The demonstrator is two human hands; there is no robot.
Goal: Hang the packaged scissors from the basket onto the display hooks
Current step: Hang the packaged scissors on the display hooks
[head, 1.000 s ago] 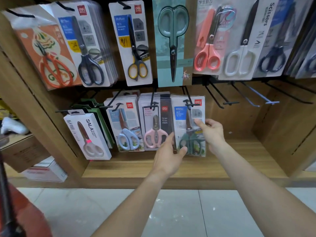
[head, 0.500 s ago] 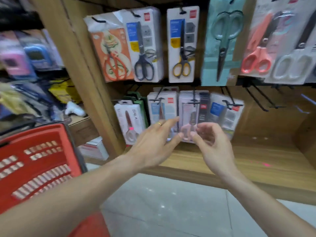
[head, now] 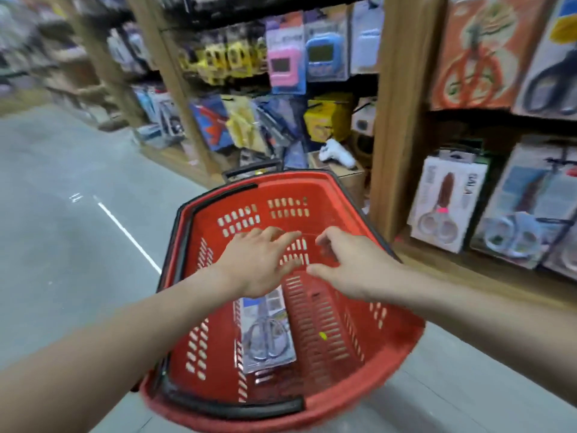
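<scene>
A: One packaged pair of scissors (head: 268, 334) is seen lying flat on the floor of the red basket (head: 396, 345), along its left inner side, with the upper end of the card hidden under the left hand (head: 259, 264).

B: How is it expected to handle?

A: A light, stiff, flat pack is judged likely: a printed card behind a clear blister over the metal blades and handle rings. The plastic face will probably be slick, so a pinch across the card's edge is advised, thumb on the front and fingers behind. The top margin, where a hang hole would be expected, is best left free for the hook; that end cannot be seen now.

B: And the hands?

A: The left hand is held over the basket with fingers spread and nearly straight; nothing is gripped. Whether the pack is touched by it cannot be told, since blur and overlap hide the gap. The right hand (head: 346, 264) is held just beside it, fingers loosely parted and slightly bent, also empty.

B: What lies beyond the basket?

A: A grey floor (head: 62, 214) is seen under the basket. To the right, hung scissor packs (head: 449, 201) are shown on the wooden display (head: 393, 120), with other blurred goods further left.
</scene>
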